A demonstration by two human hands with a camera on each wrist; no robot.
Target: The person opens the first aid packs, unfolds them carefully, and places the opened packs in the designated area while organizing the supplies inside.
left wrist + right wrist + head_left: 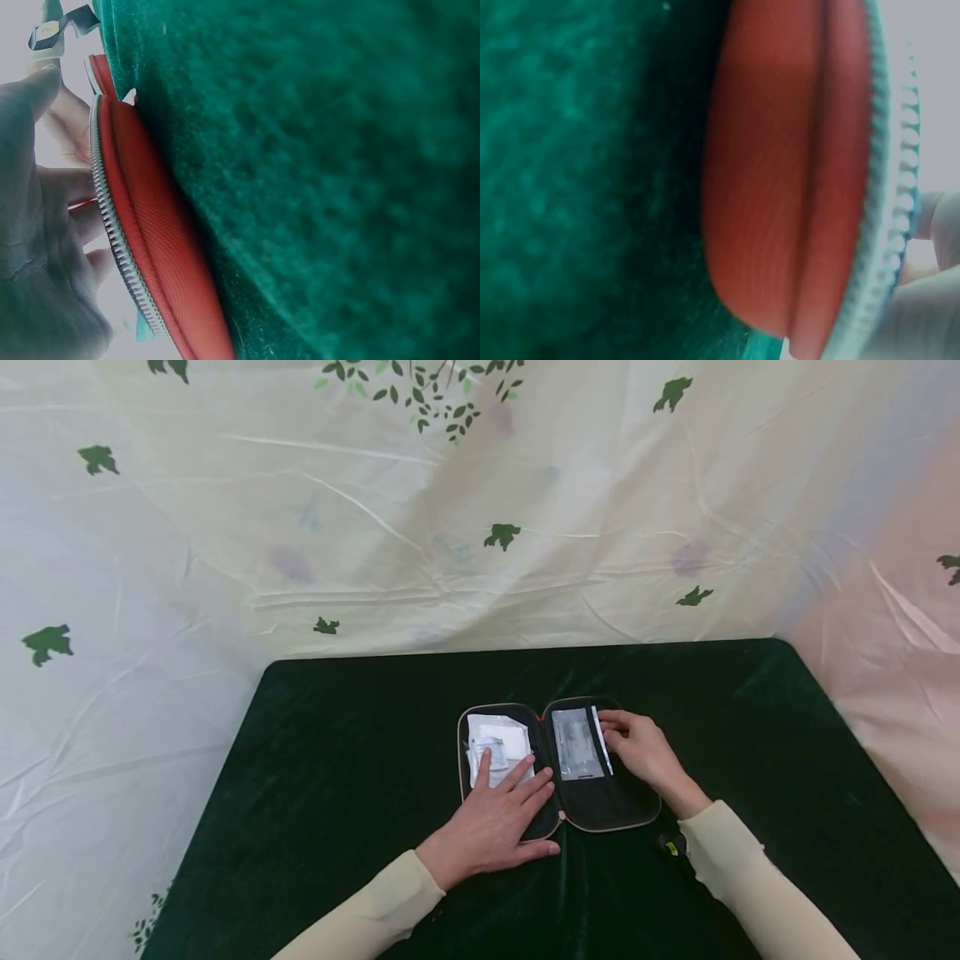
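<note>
A zip case (611, 806), black inside, lies unfolded on the green cloth; its red shell (161, 217) and zipper teeth show in both wrist views. White packets (517, 737) fill its left half. My left hand (491, 827) rests over the near part of that half, fingers spread across the packets and the case edge. On the right half, a clear packet (576, 745) lies beside a dark strip. My right hand (641, 747) pinches a narrow white packet (597, 727) at its right edge; the fingertips are partly hidden.
Dark green velvety cloth (337, 760) covers the table. A small black item with a yellow-green mark (672, 846) lies by the right sleeve. Pale curtains (420, 552) with leaf prints hang behind and at both sides.
</note>
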